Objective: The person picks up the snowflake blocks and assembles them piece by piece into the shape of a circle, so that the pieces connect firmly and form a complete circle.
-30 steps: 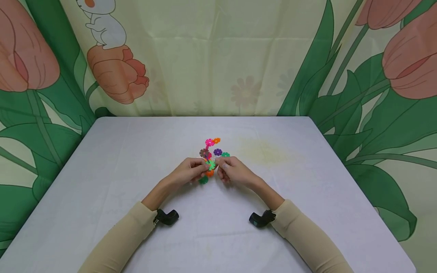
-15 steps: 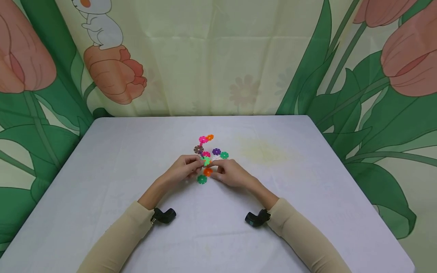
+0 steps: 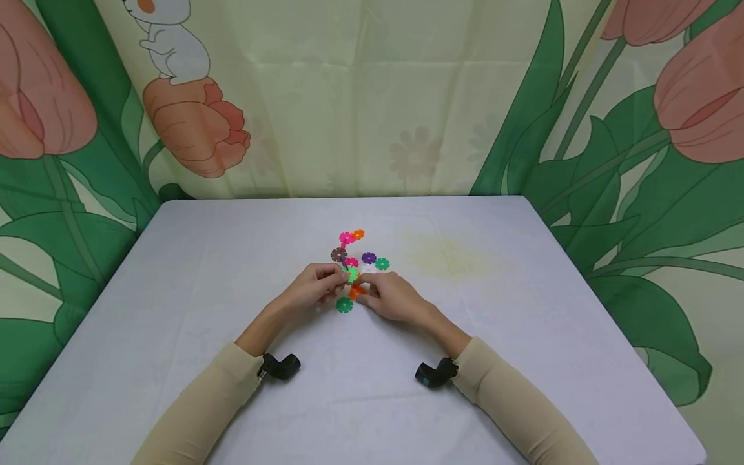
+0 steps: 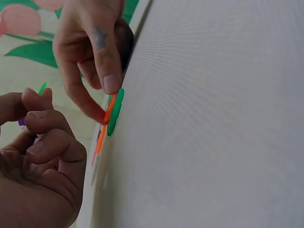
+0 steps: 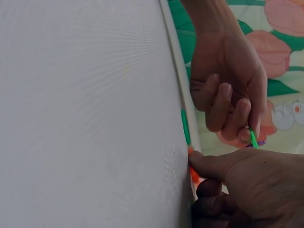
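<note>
Head view: one white worktop (image 3: 360, 413), my two hands meeting near its middle.

Item: my left hand (image 3: 314, 287), thumb and fingertips pinching a light-green flower disc (image 3: 352, 275), held up off the surface.

Item: my right hand (image 3: 398, 298), thumb and forefinger pinching an orange disc (image 3: 355, 294) low at the worktop; the left wrist view shows the two digits at its edge.

Item: one dark-green disc (image 3: 345, 305), lying flat, just beside the orange one and nearer to me.

Items, beyond the light-green disc: a brown disc (image 3: 338, 254), a magenta disc (image 3: 345, 238) and an amber disc (image 3: 358, 234), apparently linked in a run. A purple piece shows between brown and light green; its joints are too small to make out.

Item: one pinkish-red disc (image 3: 351, 262), just behind the light-green one.

Items: a violet disc (image 3: 369, 258) and a teal disc (image 3: 382, 264), side by side beyond my right hand.

Worn: beige sleeves (image 3: 197, 407), a black device (image 3: 281, 367) at each wrist.

Behind: a pale backdrop (image 3: 360, 116) printed with tulips and a white rabbit.
</note>
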Demonstrator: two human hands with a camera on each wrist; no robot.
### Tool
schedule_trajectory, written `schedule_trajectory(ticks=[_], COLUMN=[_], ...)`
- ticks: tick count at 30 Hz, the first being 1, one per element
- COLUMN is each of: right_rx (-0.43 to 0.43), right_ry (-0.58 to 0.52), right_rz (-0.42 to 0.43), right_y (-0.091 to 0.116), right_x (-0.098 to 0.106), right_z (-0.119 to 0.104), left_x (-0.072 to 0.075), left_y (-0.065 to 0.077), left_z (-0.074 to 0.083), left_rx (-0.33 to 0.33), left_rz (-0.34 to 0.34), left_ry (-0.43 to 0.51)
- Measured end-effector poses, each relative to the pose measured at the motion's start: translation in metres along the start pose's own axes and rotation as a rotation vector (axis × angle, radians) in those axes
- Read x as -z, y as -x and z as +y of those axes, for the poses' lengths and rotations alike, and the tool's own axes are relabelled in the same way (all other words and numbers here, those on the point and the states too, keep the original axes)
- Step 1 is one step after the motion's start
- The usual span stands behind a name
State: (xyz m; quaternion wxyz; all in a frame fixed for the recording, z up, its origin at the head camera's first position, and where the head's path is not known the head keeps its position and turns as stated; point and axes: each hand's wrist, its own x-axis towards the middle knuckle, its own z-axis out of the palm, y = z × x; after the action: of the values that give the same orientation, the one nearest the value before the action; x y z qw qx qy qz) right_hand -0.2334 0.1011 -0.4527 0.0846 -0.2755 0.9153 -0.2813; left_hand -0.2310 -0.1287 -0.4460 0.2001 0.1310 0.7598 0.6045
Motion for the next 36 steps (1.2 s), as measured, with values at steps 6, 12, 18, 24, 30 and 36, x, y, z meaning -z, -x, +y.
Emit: schedule_trajectory(ticks=[6,12,18,24,30,36], right_rx=[-0.086,-0.106,-0.091,-0.039,-0.045,-0.026], right_ry=[-0.106,-0.131,-0.167,-0.124,-0.183,-0.216], right_rz=[-0.017,-0.082,-0.168,-0.187,-0.130,-0.061], right_y=[0.004,0.007,0.010,0.009,0.012,0.011], right_x=[0.011,0.027,0.036,0.037,0.043,0.047], right_z=[0.003,0.008,0.014,0.017,0.015,0.013], left_x=[0.000,0.000,-0.003,-0.007,-0.007,-0.007], left_y=[-0.001,-0.001,-0.001,-0.002,-0.003,-0.003], left_z=[-0.002,-0.002,-0.002,-0.003,-0.005,-0.005], left_rx=[0.013,0.012,0.047,0.072,0.071,0.062], left_rz=[0.003,-0.003,-0.016,-0.008,-0.006,-0.011], left_ry=[-0.006,-0.010,0.015,0.017,0.019,0.030])
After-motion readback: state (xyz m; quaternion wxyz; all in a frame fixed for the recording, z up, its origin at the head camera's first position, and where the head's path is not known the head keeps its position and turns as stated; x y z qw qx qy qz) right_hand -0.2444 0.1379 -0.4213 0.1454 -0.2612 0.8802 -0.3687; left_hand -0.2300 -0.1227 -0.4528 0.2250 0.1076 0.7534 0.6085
